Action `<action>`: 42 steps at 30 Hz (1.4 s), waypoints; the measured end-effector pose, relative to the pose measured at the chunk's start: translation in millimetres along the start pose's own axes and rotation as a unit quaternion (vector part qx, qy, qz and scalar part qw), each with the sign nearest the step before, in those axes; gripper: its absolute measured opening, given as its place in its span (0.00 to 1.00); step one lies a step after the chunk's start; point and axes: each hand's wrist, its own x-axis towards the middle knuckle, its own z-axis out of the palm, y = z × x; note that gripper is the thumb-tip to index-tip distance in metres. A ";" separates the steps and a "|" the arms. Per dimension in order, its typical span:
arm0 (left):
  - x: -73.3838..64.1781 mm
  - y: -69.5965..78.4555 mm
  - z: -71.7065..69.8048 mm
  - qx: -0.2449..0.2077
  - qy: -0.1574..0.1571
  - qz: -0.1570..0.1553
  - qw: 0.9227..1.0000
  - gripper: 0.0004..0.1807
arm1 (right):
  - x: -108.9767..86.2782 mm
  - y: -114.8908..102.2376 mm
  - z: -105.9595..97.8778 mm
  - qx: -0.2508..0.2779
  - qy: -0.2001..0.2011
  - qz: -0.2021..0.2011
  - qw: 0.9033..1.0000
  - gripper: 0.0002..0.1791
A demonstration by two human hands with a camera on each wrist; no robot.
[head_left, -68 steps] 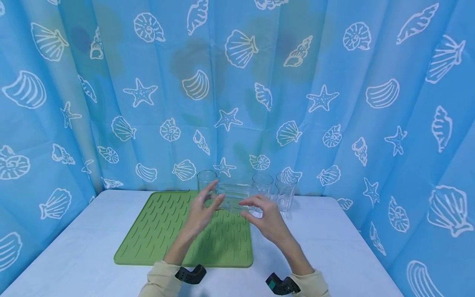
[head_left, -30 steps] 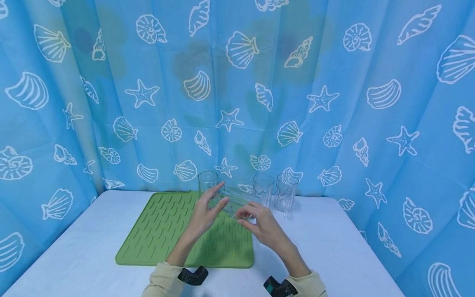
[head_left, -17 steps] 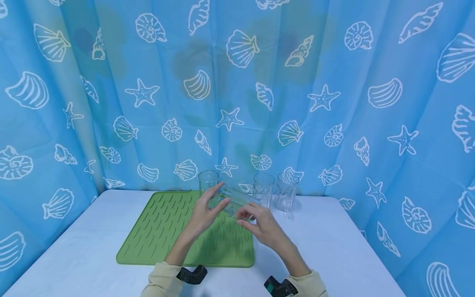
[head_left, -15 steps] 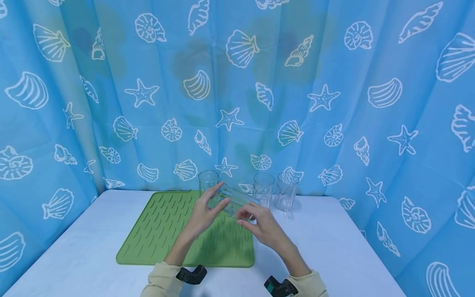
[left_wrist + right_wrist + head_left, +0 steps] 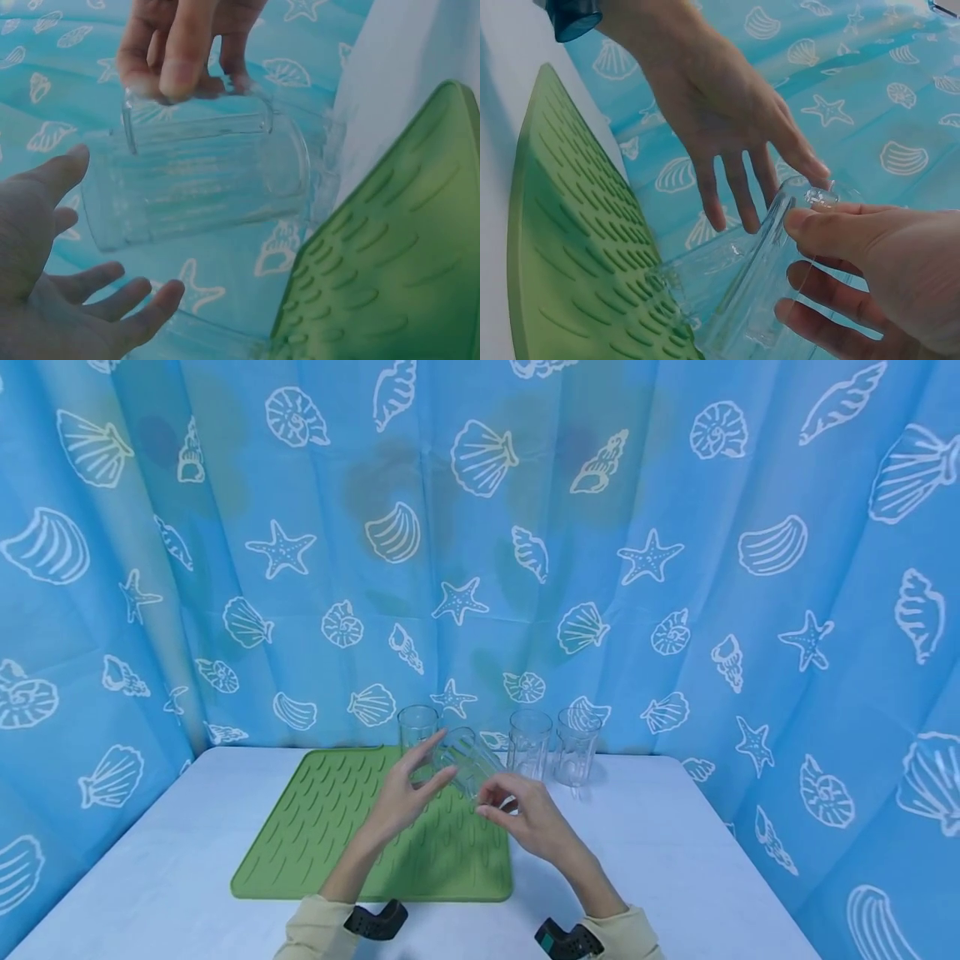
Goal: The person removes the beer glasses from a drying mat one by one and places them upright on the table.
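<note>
A clear glass mug (image 5: 471, 762) is held tilted above the back right part of the green mat (image 5: 337, 835). My right hand (image 5: 531, 810) grips its handle, and the left wrist view shows those fingers (image 5: 180, 71) curled at the handle along the mug's side. Thumb and fingers spread, my left hand (image 5: 396, 797) stays beside the mug's other side. In the left wrist view a gap shows between the left hand (image 5: 67, 292) and the mug (image 5: 202, 184). The right wrist view has the left palm (image 5: 720, 112) behind the mug, its fingers straight.
One upright glass (image 5: 417, 725) stands at the mat's back edge. Two more, a nearer glass (image 5: 529, 745) and a farther-right glass (image 5: 577, 747), stand on the white table (image 5: 637, 852) right of the mat. A blue shell-print curtain (image 5: 480, 568) hangs close behind them.
The mug has turned from lying level between the hands to a steeper tilt, its far end swung up. The right fingers have curled in further at the handle; the left hand has barely moved.
</note>
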 end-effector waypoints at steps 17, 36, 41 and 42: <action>-24.7 -29.0 -29.6 0.048 -0.024 -0.014 0.998 0.37 | -13.2 -13.8 -13.3 0.052 0.012 0.078 0.996 0.04; -58.6 -54.5 -57.6 0.219 -0.073 -0.079 0.970 0.40 | -29.5 27.0 -19.2 0.065 0.051 0.110 0.991 0.06; -66.7 -58.4 -65.1 0.259 -0.093 -0.103 0.956 0.40 | -33.2 31.7 -22.4 0.076 0.061 0.101 0.990 0.07; -68.0 -59.1 -66.2 0.269 -0.097 -0.107 0.952 0.40 | -33.7 32.2 -22.9 0.076 0.063 0.099 0.990 0.07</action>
